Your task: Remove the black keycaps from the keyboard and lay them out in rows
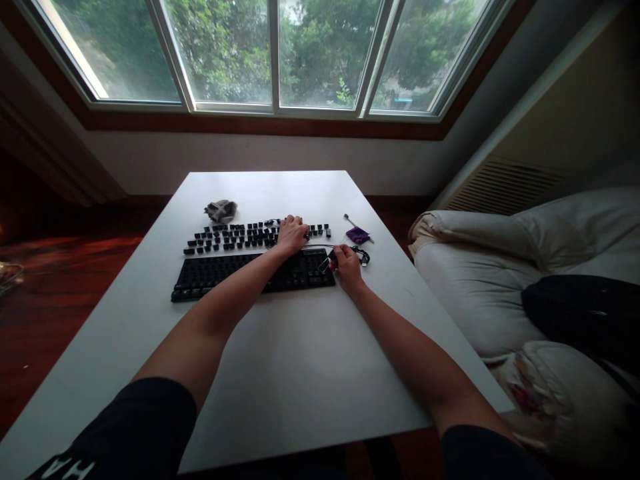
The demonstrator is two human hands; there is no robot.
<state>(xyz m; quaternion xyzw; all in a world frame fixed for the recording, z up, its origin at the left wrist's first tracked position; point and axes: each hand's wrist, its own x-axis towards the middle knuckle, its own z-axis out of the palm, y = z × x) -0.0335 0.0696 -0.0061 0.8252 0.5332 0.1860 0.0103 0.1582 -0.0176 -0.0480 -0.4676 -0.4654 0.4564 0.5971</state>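
A black keyboard (235, 272) lies on the white table (280, 360), with rows of loose black keycaps (240, 235) set out behind it. My left hand (293, 235) reaches across the keyboard into these rows. Its fingers are curled down among the keycaps, and a small dark thing shows by the thumb; what they hold is not clear. Over the keyboard's right end, my right hand (347, 263) is closed on a wire keycap puller (326, 263), whose thin wire loops point left toward the keys. Something red shows under its fingers. A black cable (363, 255) lies coiled just beyond this hand.
A crumpled grey cloth (221, 211) sits at the back left of the table. At the right are a purple cloth (357, 235) and a small brush (349, 219). A pale sofa (455, 287) with a dark bag (580, 320) stands along the right side.
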